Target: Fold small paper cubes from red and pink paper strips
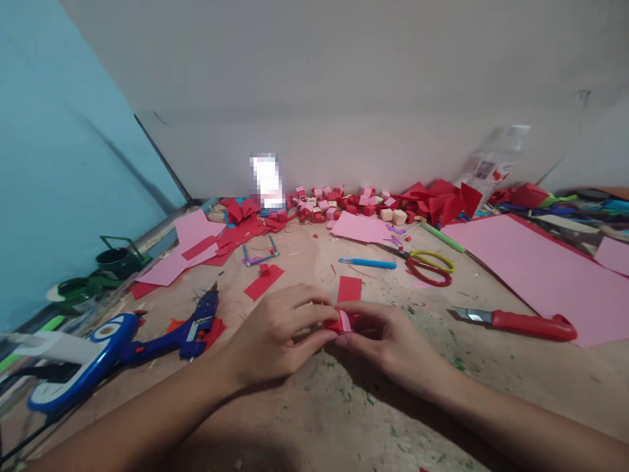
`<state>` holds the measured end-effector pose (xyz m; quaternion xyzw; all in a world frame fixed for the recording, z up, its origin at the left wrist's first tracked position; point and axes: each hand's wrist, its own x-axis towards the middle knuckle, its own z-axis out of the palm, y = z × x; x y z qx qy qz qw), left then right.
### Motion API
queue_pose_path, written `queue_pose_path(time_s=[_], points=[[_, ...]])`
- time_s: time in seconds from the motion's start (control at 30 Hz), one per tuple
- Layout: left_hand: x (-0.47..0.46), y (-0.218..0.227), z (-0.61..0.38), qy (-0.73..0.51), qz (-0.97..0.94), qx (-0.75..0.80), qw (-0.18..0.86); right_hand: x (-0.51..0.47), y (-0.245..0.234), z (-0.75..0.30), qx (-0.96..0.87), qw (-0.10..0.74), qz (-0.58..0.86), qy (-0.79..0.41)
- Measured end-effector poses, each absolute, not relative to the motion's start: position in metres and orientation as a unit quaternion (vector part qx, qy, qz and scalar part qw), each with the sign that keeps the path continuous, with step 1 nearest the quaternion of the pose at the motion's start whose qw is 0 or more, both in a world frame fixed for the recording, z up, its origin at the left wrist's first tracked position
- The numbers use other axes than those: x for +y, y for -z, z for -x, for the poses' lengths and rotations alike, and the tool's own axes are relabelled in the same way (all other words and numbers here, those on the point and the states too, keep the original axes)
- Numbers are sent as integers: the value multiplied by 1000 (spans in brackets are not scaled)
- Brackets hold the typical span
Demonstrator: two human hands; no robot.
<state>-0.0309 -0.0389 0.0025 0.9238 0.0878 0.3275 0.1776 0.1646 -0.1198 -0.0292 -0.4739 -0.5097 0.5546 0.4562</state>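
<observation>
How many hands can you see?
2: the left hand and the right hand, both holding the small red-and-pink piece between them. I see no others.

Craft wkspc (pixel 304 419): glue gun (pixel 196 330), scissors (pixel 411 261)

From here, fingers (pixel 310 317) cover part of the paper piece (pixel 346 321); the phone (pixel 268 180) is a bright blur, the bottle (pixel 507 149) too smeared to read.

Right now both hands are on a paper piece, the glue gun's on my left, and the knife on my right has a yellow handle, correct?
No, the head view shows the knife on your right has a red handle, not yellow. Your left hand and right hand are on a paper piece, and the glue gun is on your left.
</observation>
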Motion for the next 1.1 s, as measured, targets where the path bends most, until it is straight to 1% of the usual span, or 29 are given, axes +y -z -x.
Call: queue_pose_path(time_s=[0.23, 0.43, 0.63, 1.1], points=[[-39, -3, 31, -330, -922, 89, 179, -120, 28, -164, -491, 456, 463, -580], [-39, -1, 32, -325, -925, 88, 175, -121, 30, -164, -478, 473, 437, -598], [-38, 1, 32, -324, -927, 81, 172, -121, 30, -162, -479, 484, 432, -591], [-39, 1, 31, -338, -922, 86, 170, -118, 27, -166, -499, 464, 460, -570]])
